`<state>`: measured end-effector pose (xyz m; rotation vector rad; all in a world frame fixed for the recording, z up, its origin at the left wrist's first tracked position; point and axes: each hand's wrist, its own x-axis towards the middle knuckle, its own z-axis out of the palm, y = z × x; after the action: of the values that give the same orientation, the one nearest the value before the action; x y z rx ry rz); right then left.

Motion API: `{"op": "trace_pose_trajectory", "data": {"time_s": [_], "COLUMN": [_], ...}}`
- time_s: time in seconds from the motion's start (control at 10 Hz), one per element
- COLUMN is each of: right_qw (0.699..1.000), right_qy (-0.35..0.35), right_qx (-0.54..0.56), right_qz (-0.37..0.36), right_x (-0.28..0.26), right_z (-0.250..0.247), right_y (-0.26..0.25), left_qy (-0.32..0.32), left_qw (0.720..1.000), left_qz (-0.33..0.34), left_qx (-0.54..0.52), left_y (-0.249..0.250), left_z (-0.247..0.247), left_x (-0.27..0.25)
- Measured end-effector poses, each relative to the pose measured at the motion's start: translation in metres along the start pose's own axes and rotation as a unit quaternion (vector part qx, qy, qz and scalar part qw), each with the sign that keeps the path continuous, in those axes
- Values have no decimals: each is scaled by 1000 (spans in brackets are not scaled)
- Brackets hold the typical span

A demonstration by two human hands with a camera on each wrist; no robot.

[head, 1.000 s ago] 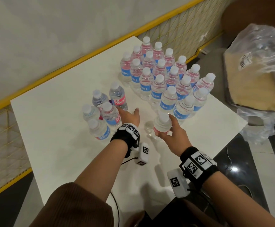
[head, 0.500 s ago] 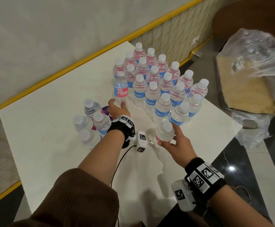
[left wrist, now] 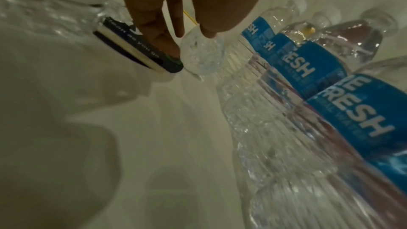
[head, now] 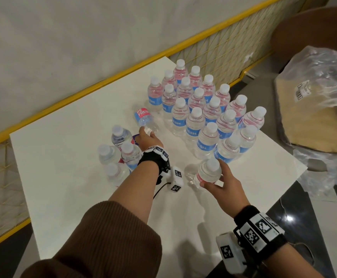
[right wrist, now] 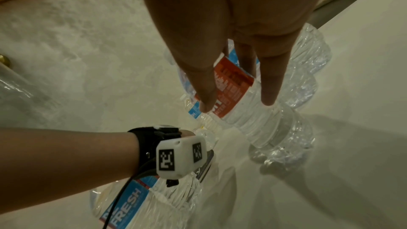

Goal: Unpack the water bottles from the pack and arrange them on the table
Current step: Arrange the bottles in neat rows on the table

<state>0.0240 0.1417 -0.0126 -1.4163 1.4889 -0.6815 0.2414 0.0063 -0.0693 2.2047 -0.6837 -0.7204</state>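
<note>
On the white table (head: 73, 187), my left hand (head: 146, 137) grips the lower end of a clear water bottle (head: 143, 117) with a blue and red label. It is tilted up and away, close to the left side of the arranged block of bottles (head: 203, 111). In the left wrist view my fingers (left wrist: 167, 41) pinch that bottle's clear end (left wrist: 201, 58). My right hand (head: 213, 180) holds another bottle (head: 207, 169) upright at the near corner of the block. The right wrist view shows that hand (right wrist: 236, 104) round its red-labelled body (right wrist: 264, 128). Several bottles (head: 119, 155) stand in a small cluster at the left.
A crumpled clear plastic bag (head: 320, 81) over cardboard lies on the floor past the table's right edge. A yellow-railed mesh fence (head: 213, 49) runs behind the table. The near part of the table shows bare white surface.
My left hand took a bottle out of the small left cluster, carried it toward the arranged block and has now tilted it. My right hand keeps its bottle near the block's front corner.
</note>
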Motion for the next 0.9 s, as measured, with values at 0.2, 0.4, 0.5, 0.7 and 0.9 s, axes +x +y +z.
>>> {"op": "trace_pose_trajectory", "data": {"time_s": [0.2,0.4,0.5,0.7,0.9], "right_qw": [1000,1000,1000,999,998], "right_qy": [-8,-8,-7,-23,-23], "right_qx": [-1,-7,-7,-31,-56], "right_qz": [9,3,3,7,-34], "right_x": [1,4,4,9,4], "right_z": [0,-1,0,-5,-8], "right_y": [-1,-1,0,-2,-12], "left_qy": [-39,-108,-172,-225,-177], "left_qw": [998,991,975,959,952], "left_qz": [-59,-79,-132,-141,-144], "left_qx": [-1,-28,-49,-100,-206], "left_y": [37,36,24,29,9], "left_z": [-3,1,8,-15,-24], "left_x": [6,24,24,-19,-40]}}
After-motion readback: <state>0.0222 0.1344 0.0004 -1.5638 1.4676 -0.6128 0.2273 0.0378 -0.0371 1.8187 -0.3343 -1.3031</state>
